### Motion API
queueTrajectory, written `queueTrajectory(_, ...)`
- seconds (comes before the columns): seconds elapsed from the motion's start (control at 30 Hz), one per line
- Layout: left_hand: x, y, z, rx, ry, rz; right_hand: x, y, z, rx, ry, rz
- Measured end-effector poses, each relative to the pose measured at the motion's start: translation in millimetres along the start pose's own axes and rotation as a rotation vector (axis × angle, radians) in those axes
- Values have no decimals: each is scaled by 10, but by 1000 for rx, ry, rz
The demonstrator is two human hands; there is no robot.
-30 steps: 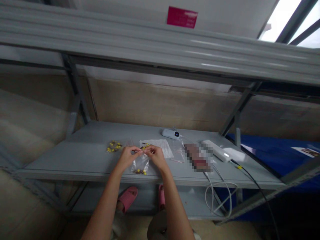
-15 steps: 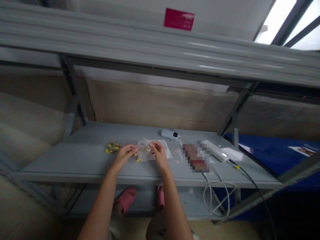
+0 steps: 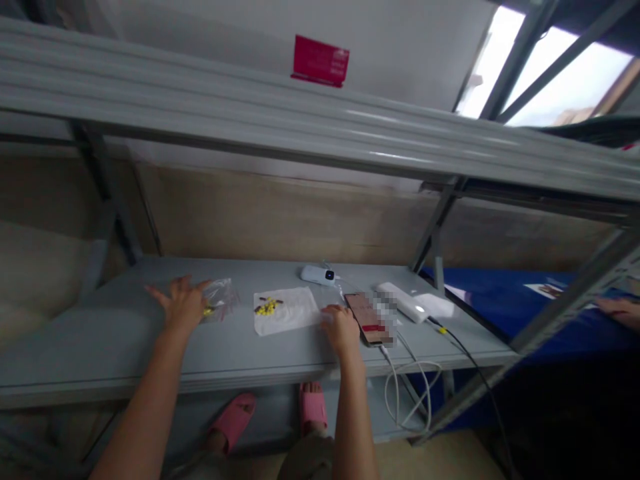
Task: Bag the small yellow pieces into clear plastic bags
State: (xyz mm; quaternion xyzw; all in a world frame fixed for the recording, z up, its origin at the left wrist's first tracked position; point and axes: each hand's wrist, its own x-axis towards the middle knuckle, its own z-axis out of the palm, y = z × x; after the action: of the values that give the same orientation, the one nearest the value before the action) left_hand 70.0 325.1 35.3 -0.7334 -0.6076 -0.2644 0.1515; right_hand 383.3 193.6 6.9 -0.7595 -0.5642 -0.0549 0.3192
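My left hand (image 3: 180,303) is spread over the left part of the grey shelf, fingers apart. Some small yellow pieces (image 3: 208,311) show beside its fingers, partly covered. Just right of them lies a clear plastic bag (image 3: 223,297). A white sheet (image 3: 295,310) rests flat in the middle, bearing a little heap of small yellow and dark pieces (image 3: 267,307); their kind is too small to make out. My right hand (image 3: 343,328) is at the sheet's right edge, close to the phone (image 3: 363,317), its fingers loosely bent and apart with nothing seen in them.
Behind the sheet lies a white device with a dark screen (image 3: 317,275). A white power strip (image 3: 403,303) with a black cable lies at the right. White cable loops (image 3: 427,400) hang over the front edge. A co-worker's hand (image 3: 620,312) is over the blue surface (image 3: 490,287).
My hands have parted from over the clear bag in the middle, left hand going left and right hand toward the phone. The sheet with the heap now shows uncovered. A co-worker's hand has appeared.
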Motion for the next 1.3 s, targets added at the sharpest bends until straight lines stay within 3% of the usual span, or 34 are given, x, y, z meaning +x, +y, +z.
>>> queueTrajectory(0.13,-109,73,98,14,61,67,-36,72,66,5,-48,27)
queueTrajectory(0.27,-148,13,222,-64,-139,187,-18,105,125,92,-5,60)
queueTrajectory(0.37,-163,-60,269,-152,-197,156,-2,100,125,119,-15,73)
queueTrajectory(0.6,-242,15,106,-121,15,115,11,-6,16,69,61,57)
queueTrajectory(0.73,-291,339,-21,-286,141,59,79,-108,3,367,175,64)
queueTrajectory(0.8,-349,570,-43,-556,26,116,121,-233,39,606,215,83)
queueTrajectory(0.9,-498,927,-41,-978,-360,219,142,-503,156,881,201,87)
queueTrajectory(0.93,-554,1028,-36,-1063,-424,215,132,-597,208,942,173,76)
queueTrajectory(1.03,-680,1206,-7,-1206,-390,101,68,-836,370,1059,70,38)
queueTrajectory(1.13,-692,1192,43,-1217,-318,11,4,-972,476,1110,25,32)
queueTrajectory(1.3,-620,1007,85,-1125,-315,50,-41,-1032,514,1144,18,9)
